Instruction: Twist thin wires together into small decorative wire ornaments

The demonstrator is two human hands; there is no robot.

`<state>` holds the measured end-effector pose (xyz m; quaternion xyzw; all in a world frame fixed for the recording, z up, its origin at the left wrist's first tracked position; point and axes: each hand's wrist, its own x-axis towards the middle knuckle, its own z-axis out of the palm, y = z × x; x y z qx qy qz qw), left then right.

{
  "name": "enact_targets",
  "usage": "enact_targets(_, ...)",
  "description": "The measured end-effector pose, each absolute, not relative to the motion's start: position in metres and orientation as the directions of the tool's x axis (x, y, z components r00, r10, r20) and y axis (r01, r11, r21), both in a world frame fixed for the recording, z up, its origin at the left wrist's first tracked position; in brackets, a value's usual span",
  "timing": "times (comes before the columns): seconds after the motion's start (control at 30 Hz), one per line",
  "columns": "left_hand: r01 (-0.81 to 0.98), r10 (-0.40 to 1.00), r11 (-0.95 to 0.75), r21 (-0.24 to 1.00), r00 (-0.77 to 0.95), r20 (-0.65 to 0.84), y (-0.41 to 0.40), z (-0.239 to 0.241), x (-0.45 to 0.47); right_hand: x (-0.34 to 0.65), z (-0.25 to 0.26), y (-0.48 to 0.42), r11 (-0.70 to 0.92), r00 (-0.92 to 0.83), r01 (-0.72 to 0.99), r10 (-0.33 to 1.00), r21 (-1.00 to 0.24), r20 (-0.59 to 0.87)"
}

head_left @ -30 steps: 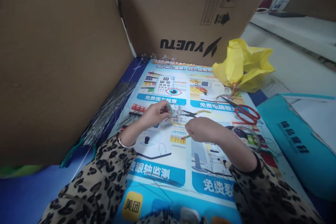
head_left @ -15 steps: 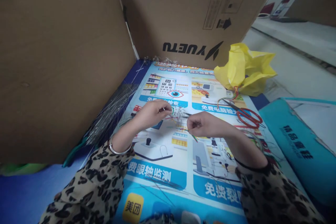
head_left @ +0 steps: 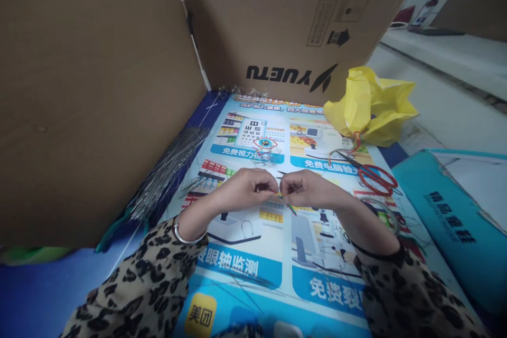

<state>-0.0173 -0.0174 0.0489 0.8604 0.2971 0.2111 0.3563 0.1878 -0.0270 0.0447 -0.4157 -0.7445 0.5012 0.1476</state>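
My left hand (head_left: 246, 190) and my right hand (head_left: 307, 188) meet fingertip to fingertip over a printed poster (head_left: 253, 253). Both are closed in a pinch on a short bundle of thin coloured wires (head_left: 288, 206), whose red, green and yellow ends stick out below my right fingers. A small clear beaded wire piece (head_left: 264, 154) lies on the poster just beyond my hands. Both arms wear leopard-print sleeves, and a silver bangle (head_left: 186, 235) sits on my left wrist.
Red-handled scissors (head_left: 370, 173) lie right of my hands, beside a wire coil (head_left: 380, 211). A yellow plastic bag (head_left: 370, 105) sits behind them. A sheaf of thin metal wires (head_left: 166, 174) rests against the left cardboard box (head_left: 91, 95). Another box (head_left: 293, 21) stands behind. A teal bag (head_left: 447, 216) lies right.
My hands have come together from apart. The beaded piece that my left hand held before now lies on the poster beyond them, and both hands pinch the coloured wires.
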Motion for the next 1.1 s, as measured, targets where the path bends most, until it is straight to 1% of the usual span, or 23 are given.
enact_targets(0.23,0.396,0.679,-0.554,0.732,0.724,0.123,-0.015,0.043,-0.017,0.189,0.042,-0.026,0.136,-0.609,0.466,0.766,-0.874,-0.206)
enact_targets(0.4,0.412,0.668,-0.568,0.713,0.736,0.108,-0.014,0.041,-0.017,0.188,0.044,-0.027,0.093,-0.598,0.449,0.770,-0.889,-0.222)
enact_targets(0.57,0.450,0.672,-0.579,0.680,0.735,0.086,-0.012,0.037,-0.018,0.191,0.043,-0.026,0.118,-0.567,0.460,0.802,-0.880,-0.188)
enact_targets(0.67,0.472,0.652,-0.612,0.635,0.756,0.066,-0.008,0.032,-0.019,0.193,0.044,-0.026,0.113,-0.563,0.460,0.804,-0.881,-0.191)
enact_targets(0.77,0.542,0.661,-0.637,0.548,0.750,0.028,-0.002,0.029,-0.023,0.198,0.050,-0.026,0.099,-0.542,0.466,0.817,-0.879,-0.195)
enact_targets(0.87,0.603,0.692,-0.626,0.495,0.722,-0.004,0.005,0.029,-0.032,0.207,0.054,-0.026,0.121,-0.608,0.496,0.755,-0.860,-0.244)
enact_targets(0.93,0.619,0.705,-0.624,0.477,0.709,0.002,0.010,0.031,-0.039,0.211,0.055,-0.025,0.184,-0.674,0.537,0.681,-0.823,-0.287)
enact_targets(1.0,0.629,0.719,-0.624,0.464,0.695,0.025,0.014,0.034,-0.044,0.213,0.054,-0.025,0.290,-0.711,0.595,0.625,-0.750,-0.323)
enact_targets(1.03,0.628,0.722,-0.623,0.466,0.691,0.035,0.015,0.036,-0.045,0.212,0.053,-0.025,0.344,-0.700,0.641,0.629,-0.686,-0.339)
enact_targets(1.07,0.620,0.722,-0.624,0.475,0.691,0.046,0.015,0.037,-0.046,0.210,0.051,-0.025,0.388,-0.664,0.701,0.661,-0.598,-0.349)
enact_targets(1.1,0.602,0.714,-0.629,0.493,0.698,0.059,0.015,0.039,-0.046,0.207,0.049,-0.025,0.406,-0.599,0.770,0.725,-0.493,-0.340)
